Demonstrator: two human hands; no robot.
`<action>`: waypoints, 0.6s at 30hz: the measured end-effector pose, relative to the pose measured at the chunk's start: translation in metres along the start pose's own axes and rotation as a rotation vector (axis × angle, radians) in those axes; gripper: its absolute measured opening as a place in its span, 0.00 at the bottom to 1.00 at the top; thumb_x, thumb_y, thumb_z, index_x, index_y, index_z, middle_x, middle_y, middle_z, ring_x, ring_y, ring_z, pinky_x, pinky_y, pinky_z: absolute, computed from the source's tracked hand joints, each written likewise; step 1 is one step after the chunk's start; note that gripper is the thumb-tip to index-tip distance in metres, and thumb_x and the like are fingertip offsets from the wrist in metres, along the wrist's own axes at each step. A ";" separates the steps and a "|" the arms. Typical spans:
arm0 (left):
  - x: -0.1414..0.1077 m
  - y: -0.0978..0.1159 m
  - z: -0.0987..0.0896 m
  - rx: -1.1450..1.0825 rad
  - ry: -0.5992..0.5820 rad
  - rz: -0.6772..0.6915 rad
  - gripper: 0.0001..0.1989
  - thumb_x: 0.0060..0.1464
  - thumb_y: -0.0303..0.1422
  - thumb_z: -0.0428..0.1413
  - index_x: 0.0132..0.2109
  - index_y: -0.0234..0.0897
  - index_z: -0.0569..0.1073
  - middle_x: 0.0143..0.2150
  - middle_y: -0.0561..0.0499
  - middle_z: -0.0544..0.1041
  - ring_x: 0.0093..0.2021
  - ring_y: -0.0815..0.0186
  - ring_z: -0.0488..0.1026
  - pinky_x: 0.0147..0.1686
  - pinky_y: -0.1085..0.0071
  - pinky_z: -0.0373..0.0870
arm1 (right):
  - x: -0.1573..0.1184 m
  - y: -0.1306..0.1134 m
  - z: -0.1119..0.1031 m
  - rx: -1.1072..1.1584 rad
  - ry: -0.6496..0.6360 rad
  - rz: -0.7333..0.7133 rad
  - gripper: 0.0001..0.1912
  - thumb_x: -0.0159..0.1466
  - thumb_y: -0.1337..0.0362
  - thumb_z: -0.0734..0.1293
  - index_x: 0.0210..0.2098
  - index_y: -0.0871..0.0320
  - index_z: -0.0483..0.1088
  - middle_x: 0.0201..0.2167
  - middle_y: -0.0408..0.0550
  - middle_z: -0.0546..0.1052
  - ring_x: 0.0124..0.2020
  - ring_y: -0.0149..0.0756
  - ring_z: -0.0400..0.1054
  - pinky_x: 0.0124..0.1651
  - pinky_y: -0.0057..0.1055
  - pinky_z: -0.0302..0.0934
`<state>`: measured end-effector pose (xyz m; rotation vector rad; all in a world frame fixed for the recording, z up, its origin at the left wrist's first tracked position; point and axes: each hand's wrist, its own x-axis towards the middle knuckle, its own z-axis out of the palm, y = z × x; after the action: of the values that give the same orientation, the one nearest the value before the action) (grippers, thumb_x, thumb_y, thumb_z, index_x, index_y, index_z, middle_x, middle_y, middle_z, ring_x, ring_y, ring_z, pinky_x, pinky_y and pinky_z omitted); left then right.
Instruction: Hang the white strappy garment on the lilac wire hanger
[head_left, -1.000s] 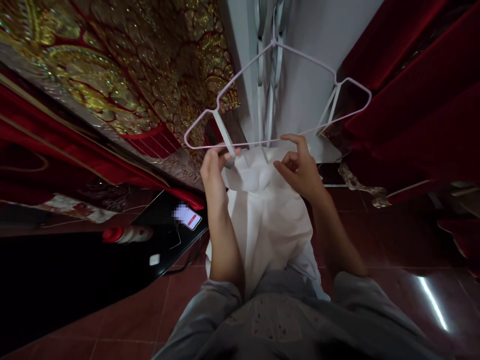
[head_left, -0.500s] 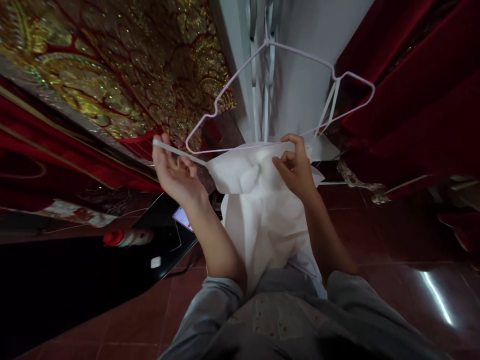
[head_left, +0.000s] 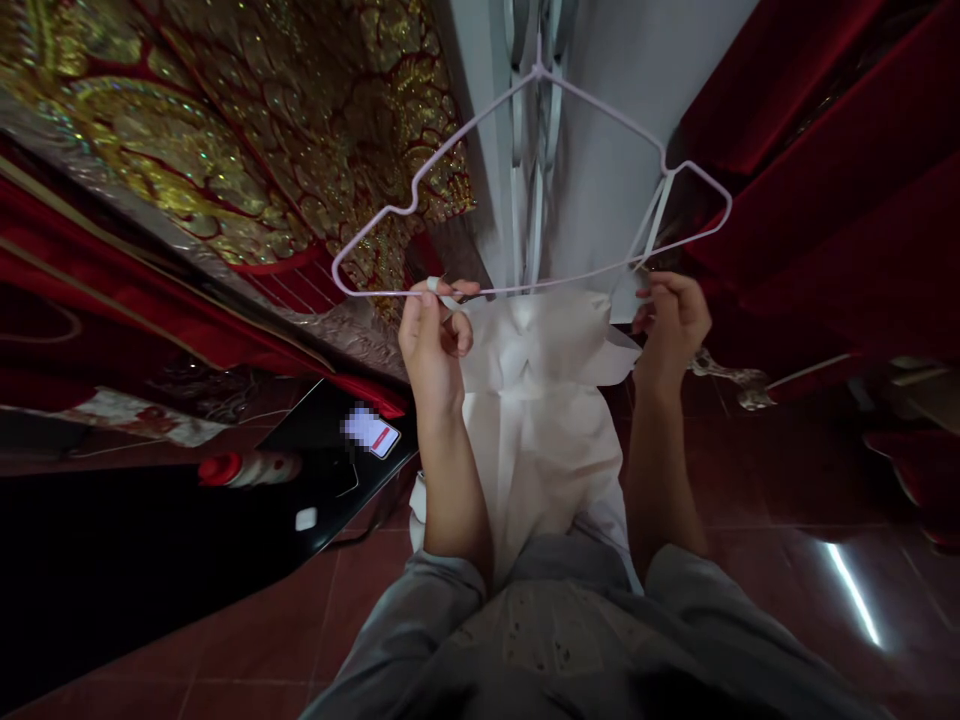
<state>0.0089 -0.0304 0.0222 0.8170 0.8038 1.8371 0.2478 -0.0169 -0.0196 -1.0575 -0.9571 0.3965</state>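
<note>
A pale pink hanger (head_left: 600, 103) hangs by its hook in front of a grey-white wall. From its right notch runs a white strap (head_left: 658, 222), down to a white garment (head_left: 540, 430) hanging below the bottom bar. My left hand (head_left: 439, 335) is closed at the left part of the bottom bar, with a bit of white strap at its fingertips. My right hand (head_left: 673, 310) is at the lower end of the right strap, its fingers curled together; what they pinch is too small to make out.
Gold sequinned red fabric (head_left: 285, 130) hangs on the left, dark red cloth (head_left: 832, 180) on the right. A black table (head_left: 150, 560) at the lower left bears a lit phone (head_left: 373, 434), a red-capped bottle (head_left: 255, 468) and a small white case (head_left: 306, 519).
My left hand has moved right from the outer left to the bottom bar, bringing the strap along. My right hand has moved right, away from the middle of the bar, to the right strap.
</note>
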 end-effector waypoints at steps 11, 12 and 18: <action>0.004 -0.006 -0.008 -0.015 -0.101 0.104 0.20 0.61 0.52 0.71 0.38 0.42 0.75 0.38 0.52 0.82 0.18 0.75 0.55 0.16 0.72 0.50 | 0.029 -0.029 0.010 -0.039 -0.461 -0.015 0.05 0.61 0.62 0.71 0.30 0.54 0.79 0.22 0.38 0.68 0.21 0.25 0.56 0.28 0.28 0.57; 0.004 -0.006 -0.008 -0.012 -0.104 0.104 0.21 0.61 0.52 0.71 0.38 0.42 0.75 0.38 0.51 0.82 0.18 0.75 0.55 0.16 0.72 0.49 | 0.029 -0.030 0.010 -0.039 -0.480 0.031 0.06 0.62 0.61 0.71 0.30 0.54 0.79 0.22 0.37 0.67 0.20 0.24 0.54 0.26 0.28 0.53; 0.003 -0.007 -0.008 0.002 -0.116 0.071 0.18 0.64 0.49 0.69 0.38 0.42 0.74 0.38 0.51 0.83 0.18 0.75 0.56 0.16 0.72 0.51 | 0.025 -0.029 0.008 -0.002 -0.468 0.162 0.15 0.61 0.49 0.75 0.32 0.54 0.76 0.25 0.37 0.67 0.21 0.22 0.48 0.24 0.27 0.43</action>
<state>0.0047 -0.0271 0.0129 0.9550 0.7115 1.8325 0.2511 -0.0088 0.0184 -1.0683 -1.2875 0.8006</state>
